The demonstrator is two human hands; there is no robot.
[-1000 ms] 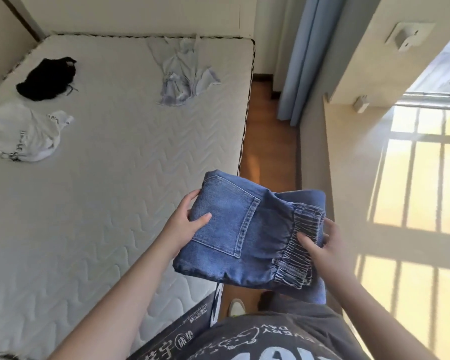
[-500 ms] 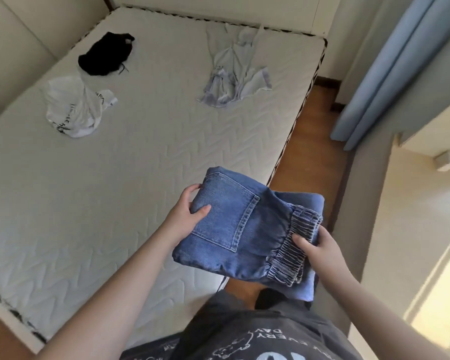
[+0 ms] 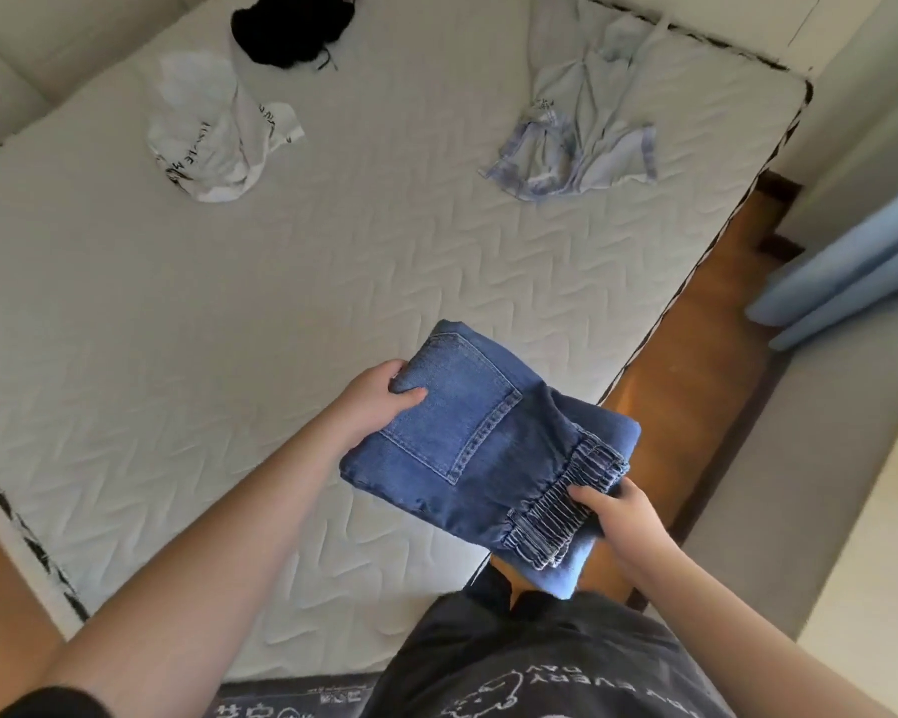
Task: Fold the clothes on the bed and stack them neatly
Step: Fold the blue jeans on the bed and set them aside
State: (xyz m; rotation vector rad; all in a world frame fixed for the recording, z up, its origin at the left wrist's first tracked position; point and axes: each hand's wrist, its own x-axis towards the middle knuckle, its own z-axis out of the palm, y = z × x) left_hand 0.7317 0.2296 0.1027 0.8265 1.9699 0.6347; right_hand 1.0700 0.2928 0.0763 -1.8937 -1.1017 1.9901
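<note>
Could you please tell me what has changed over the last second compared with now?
The folded blue denim jeans have been carried leftward over the white quilted mattress. The left hand and right hand keep gripping them. The three crumpled garments lie unmoved.

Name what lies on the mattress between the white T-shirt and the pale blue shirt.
Nothing: the head view shows only bare quilted mattress between the white T-shirt and pale blue shirt.

A folded pair of blue denim jeans [image 3: 483, 448], back pocket up and gathered elastic cuff toward the near right, is held level above the quilted white bed [image 3: 229, 303], its ends pinched between the fingers [image 3: 410, 395] of both hands. Well beyond the fingers, three garments lie crumpled and unfolded: a white printed shirt [image 3: 213, 132], a black garment [image 3: 286, 28] and a pale blue shirt [image 3: 581, 127].
</note>
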